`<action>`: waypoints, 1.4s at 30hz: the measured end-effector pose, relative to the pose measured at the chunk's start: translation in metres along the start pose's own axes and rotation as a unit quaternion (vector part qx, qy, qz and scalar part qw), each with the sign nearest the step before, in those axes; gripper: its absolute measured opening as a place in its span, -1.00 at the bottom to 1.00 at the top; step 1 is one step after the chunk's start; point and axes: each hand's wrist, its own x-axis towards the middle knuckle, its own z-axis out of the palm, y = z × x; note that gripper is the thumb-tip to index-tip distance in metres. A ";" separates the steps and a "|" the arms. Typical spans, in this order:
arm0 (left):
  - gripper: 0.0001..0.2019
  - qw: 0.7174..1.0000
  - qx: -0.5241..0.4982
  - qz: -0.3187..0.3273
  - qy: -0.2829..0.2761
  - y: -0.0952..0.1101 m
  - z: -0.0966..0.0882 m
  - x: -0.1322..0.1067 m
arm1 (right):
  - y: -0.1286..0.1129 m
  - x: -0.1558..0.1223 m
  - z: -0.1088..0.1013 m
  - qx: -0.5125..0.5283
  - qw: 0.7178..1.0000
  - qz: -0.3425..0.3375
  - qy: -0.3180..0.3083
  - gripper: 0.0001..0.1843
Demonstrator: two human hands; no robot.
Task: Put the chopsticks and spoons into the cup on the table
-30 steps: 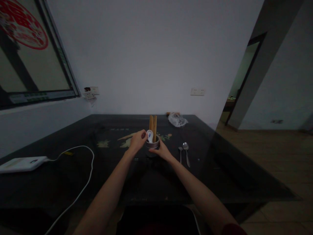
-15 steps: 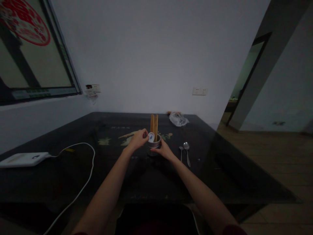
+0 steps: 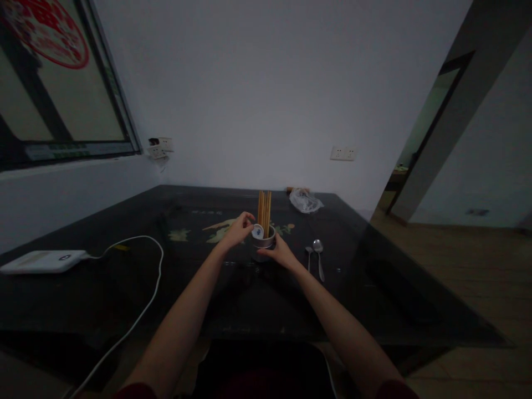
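A grey metal-looking cup (image 3: 261,244) stands upright on the dark table, with several wooden chopsticks (image 3: 265,214) rising from it. A white ceramic spoon (image 3: 257,231) with a blue pattern rests in the cup's left side, its bowl end up at the rim. My right hand (image 3: 283,254) is wrapped round the cup's right side, thumb across the front. My left hand (image 3: 241,228) is just left of the spoon, finger and thumb apart; its thumb tip is close to the spoon's edge, and I cannot make out whether they touch.
Two metal spoons (image 3: 318,247) lie right of the cup. A clear plastic bag (image 3: 305,200) sits near the wall. At left lies a white device (image 3: 45,261) with a white cable (image 3: 159,266) running over the table's front edge. A dark flat object (image 3: 401,288) lies at right.
My left finger and thumb have parted beside the white spoon, which stays in the cup. My right hand still holds the cup. The whole view has shifted slightly.
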 end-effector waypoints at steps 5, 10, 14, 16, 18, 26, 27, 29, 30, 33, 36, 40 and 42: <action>-0.83 0.997 -0.061 -0.019 0.037 -0.007 0.001 0.006 | 0.004 0.001 0.000 0.012 1.000 0.002 -0.004 0.04; -0.86 0.988 -0.104 -0.071 0.092 -0.014 0.007 0.005 | 0.007 0.001 0.000 0.013 1.000 0.002 -0.013 0.03; -0.85 0.983 -0.121 -0.098 0.097 -0.019 0.017 0.000 | 0.006 0.001 0.000 0.008 1.000 -0.004 -0.012 0.05; -0.86 0.983 -0.116 -0.106 0.093 -0.022 0.021 -0.001 | 0.005 0.001 0.000 0.008 1.000 0.000 -0.011 0.05; -0.86 0.983 -0.109 -0.113 0.096 -0.024 0.022 0.000 | 0.005 0.000 0.000 0.012 1.000 0.002 -0.013 0.05; -0.76 0.977 -0.144 -0.076 0.141 -0.020 0.015 0.003 | 0.009 0.001 -0.007 0.040 0.998 0.005 -0.051 0.15; -0.76 0.976 -0.144 -0.073 0.147 -0.018 0.014 0.003 | 0.011 0.001 -0.008 0.044 0.997 0.009 -0.057 0.15; -0.76 0.973 -0.145 -0.067 0.164 -0.014 0.013 0.002 | 0.013 0.001 -0.010 0.056 0.996 0.023 -0.069 0.14; -0.77 0.971 -0.149 -0.062 0.175 -0.011 0.012 0.002 | 0.014 0.001 -0.012 0.063 0.995 0.028 -0.075 0.13; -0.81 0.963 -0.170 -0.049 0.204 0.001 0.008 0.001 | 0.014 0.002 -0.021 0.061 0.996 0.030 -0.061 0.08; -0.82 0.959 -0.177 -0.030 0.218 0.019 0.005 -0.002 | 0.008 0.005 -0.041 -0.002 0.999 0.050 -0.005 -0.16; -0.81 0.965 -0.170 0.007 0.201 0.031 0.005 -0.015 | -0.006 0.007 -0.081 -0.142 0.986 0.077 0.044 -0.69; -0.80 0.965 -0.177 0.006 0.193 0.026 0.004 -0.025 | -0.010 0.003 -0.102 -0.219 0.966 0.116 0.079 -0.81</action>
